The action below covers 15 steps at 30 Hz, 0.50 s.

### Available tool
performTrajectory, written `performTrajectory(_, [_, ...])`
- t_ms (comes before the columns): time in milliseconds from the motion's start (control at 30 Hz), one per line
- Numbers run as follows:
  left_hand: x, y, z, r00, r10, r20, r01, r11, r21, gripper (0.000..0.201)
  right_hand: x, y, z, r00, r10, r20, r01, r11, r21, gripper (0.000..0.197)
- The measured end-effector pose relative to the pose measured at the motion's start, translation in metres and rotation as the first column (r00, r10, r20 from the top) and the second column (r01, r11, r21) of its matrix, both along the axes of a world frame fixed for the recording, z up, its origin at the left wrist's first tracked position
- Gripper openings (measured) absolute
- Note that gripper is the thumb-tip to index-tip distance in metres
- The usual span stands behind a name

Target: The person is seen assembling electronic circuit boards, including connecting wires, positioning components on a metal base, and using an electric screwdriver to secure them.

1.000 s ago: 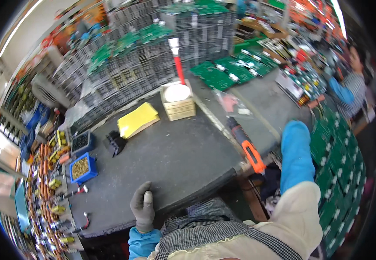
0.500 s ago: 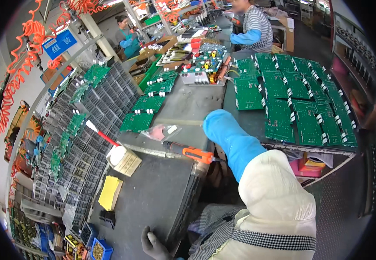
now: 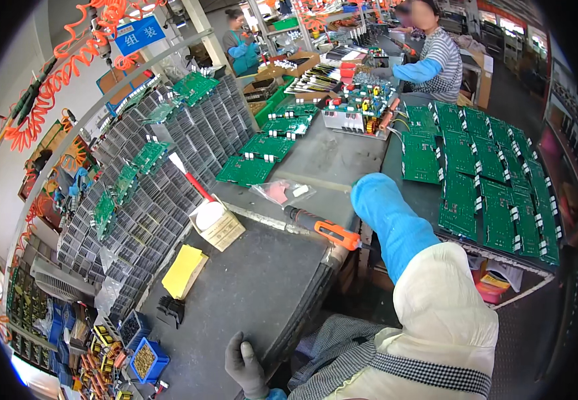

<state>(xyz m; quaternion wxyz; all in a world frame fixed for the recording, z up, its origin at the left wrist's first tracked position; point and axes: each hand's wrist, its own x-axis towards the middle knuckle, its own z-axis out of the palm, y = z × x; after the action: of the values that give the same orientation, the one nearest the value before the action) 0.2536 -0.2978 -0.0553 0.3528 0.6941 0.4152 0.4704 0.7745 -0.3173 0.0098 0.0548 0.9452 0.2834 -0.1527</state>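
My left hand [image 3: 246, 369], in a grey glove, rests at the near edge of the dark workbench [image 3: 249, 280]. Its fingers are loosely bent, the thumb stands apart, and nothing shows in them. My right arm reaches forward in a white sleeve with a blue oversleeve [image 3: 396, 217]; the hand itself does not show. Close to that oversleeve, an orange and black electric screwdriver [image 3: 332, 231] lies across the bench seam. Beyond it is a clear plastic bag [image 3: 286, 192] with pink and white pieces inside. A yellow pad [image 3: 184, 271] and a small black part [image 3: 170, 311] lie left of centre.
A small carton [image 3: 219, 227] holds a white container and a red-handled brush [image 3: 191, 177]. Green circuit boards [image 3: 459, 207] cover the right table; several more [image 3: 246, 171] line the left. Grey stacked racks [image 3: 149, 213] stand left. A blue bin [image 3: 148, 360] holds small brass-coloured parts. A co-worker [image 3: 439, 60] sits beyond.
The view has swung, so the benches and boards sit further right and lower in the picture. More of my left hand shows, with its thumb apart. The screwdriver still lies on the bench.
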Motion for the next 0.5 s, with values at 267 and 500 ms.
performTrajectory(267, [-0.008,0.018,-0.039,0.999,0.034,-0.035,-0.032,0.998,0.055,0.032,-0.011,0.005,0.005,0.998,-0.054,0.033,0.054,0.998,0.012,0.039])
performTrajectory(500, [-0.015,0.014,-0.027,0.994,0.057,-0.097,-0.045,0.991,0.123,0.028,-0.008,0.017,-0.018,0.982,0.136,0.131,-0.136,0.991,-0.011,0.035])
